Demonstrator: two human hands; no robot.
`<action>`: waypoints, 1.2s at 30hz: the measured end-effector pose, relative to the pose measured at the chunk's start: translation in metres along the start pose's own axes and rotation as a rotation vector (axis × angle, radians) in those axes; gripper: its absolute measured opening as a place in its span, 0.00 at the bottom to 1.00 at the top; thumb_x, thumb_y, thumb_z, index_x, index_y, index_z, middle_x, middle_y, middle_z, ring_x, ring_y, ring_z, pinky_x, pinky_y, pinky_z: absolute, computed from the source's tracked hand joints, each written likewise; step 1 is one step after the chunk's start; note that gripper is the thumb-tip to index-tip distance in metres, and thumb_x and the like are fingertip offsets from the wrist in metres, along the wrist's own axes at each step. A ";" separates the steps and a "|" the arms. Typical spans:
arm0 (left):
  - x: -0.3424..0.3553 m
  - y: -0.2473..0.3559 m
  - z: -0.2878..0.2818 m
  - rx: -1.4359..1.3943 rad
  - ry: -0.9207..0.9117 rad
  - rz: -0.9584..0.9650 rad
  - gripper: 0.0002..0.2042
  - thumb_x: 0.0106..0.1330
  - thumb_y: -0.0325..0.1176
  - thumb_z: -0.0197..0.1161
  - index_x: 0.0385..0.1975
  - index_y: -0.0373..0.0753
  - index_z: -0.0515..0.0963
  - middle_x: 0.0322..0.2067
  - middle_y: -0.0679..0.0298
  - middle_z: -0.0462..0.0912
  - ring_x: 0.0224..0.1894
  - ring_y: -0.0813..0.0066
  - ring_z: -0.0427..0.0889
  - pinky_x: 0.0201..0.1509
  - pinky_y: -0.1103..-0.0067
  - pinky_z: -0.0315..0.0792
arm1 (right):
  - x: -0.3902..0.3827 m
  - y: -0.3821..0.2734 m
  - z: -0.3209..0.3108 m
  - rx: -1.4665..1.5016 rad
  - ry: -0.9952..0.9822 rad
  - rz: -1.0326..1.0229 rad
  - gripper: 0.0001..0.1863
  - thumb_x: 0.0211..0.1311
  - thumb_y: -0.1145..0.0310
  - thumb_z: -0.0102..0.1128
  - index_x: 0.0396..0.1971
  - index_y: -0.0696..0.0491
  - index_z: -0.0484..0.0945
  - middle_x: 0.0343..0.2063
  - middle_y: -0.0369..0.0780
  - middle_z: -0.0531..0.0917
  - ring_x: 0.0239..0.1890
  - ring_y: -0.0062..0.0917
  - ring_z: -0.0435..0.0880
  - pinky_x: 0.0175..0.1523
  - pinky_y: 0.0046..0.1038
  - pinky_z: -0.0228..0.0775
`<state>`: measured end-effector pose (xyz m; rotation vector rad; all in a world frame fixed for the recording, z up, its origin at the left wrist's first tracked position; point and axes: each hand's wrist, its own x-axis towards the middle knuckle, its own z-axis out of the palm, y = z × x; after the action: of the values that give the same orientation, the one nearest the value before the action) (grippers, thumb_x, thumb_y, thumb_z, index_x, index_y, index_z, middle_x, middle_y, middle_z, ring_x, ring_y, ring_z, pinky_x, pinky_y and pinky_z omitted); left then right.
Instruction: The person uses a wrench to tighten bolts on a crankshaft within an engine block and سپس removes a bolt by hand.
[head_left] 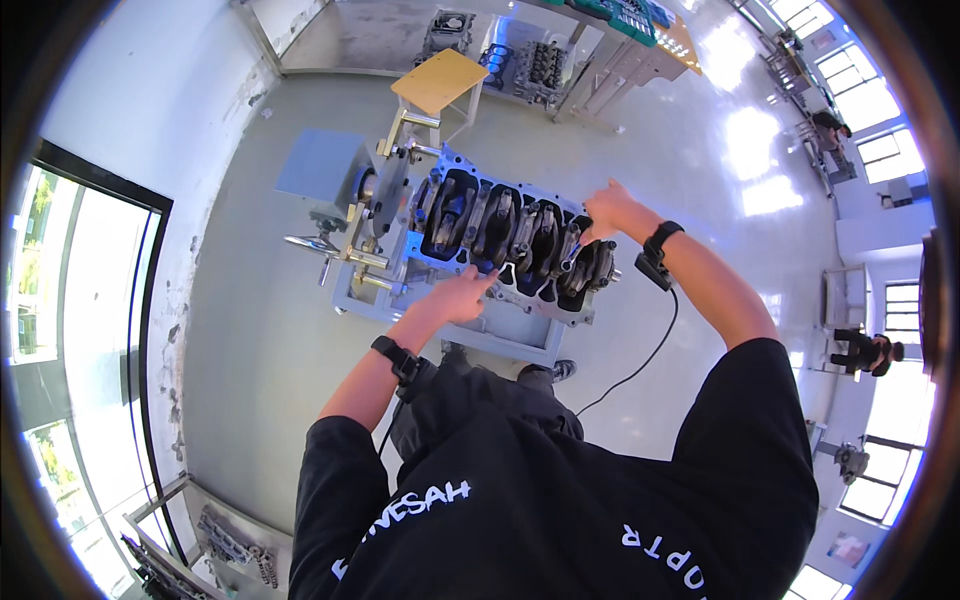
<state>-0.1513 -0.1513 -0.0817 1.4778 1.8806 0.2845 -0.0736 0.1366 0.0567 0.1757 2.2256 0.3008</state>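
An engine block (520,283) lies on a stand with its crankshaft (497,230) and bearing caps facing up. My left hand (462,296) is at the block's near edge, left of the middle, with fingers stretched toward the crankshaft and nothing seen in them. At the far right corner of the block is my right hand (610,210), its fingers apart and reaching over the edge beside the last bearing caps. Whether those fingertips touch the block or a cap is too small to tell. Each wrist wears a black strapped device with a cable.
The engine stand (540,340) has a grey box (322,165) and a handwheel (312,243) on its left. Behind it stands a yellow-topped stool (440,80). A workbench (620,75) with green tool cases is beyond. Engine parts sit on a rack (240,545) at lower left.
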 end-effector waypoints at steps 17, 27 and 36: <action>-0.004 0.013 -0.028 -0.090 -0.154 -0.098 0.31 0.59 0.35 0.54 0.64 0.44 0.54 0.54 0.45 0.61 0.47 0.46 0.74 0.50 0.63 0.70 | 0.001 -0.187 0.090 3.058 -0.029 -0.655 0.13 0.66 0.61 0.49 0.37 0.56 0.72 0.41 0.44 0.77 0.52 0.38 0.73 0.61 0.39 0.61; 0.001 0.020 -0.027 -0.042 0.247 -0.001 0.24 0.57 0.35 0.57 0.55 0.42 0.66 0.28 0.55 0.79 0.34 0.56 0.79 0.37 0.65 0.72 | -0.070 -0.145 0.316 1.439 0.328 0.267 0.12 0.58 0.66 0.53 0.26 0.59 0.80 0.21 0.39 0.82 0.27 0.23 0.80 0.36 0.28 0.70; 0.071 0.077 -0.077 0.067 0.689 -0.193 0.15 0.58 0.42 0.59 0.38 0.39 0.72 0.34 0.56 0.80 0.37 0.54 0.79 0.40 0.65 0.73 | -0.209 -0.242 0.571 2.135 -0.349 1.023 0.09 0.55 0.72 0.51 0.23 0.61 0.76 0.17 0.43 0.81 0.18 0.30 0.82 0.25 0.28 0.75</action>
<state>-0.1491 -0.0424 -0.0105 1.3208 2.5726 0.7126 0.4984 -0.0557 -0.1964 2.1400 0.9643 -1.5191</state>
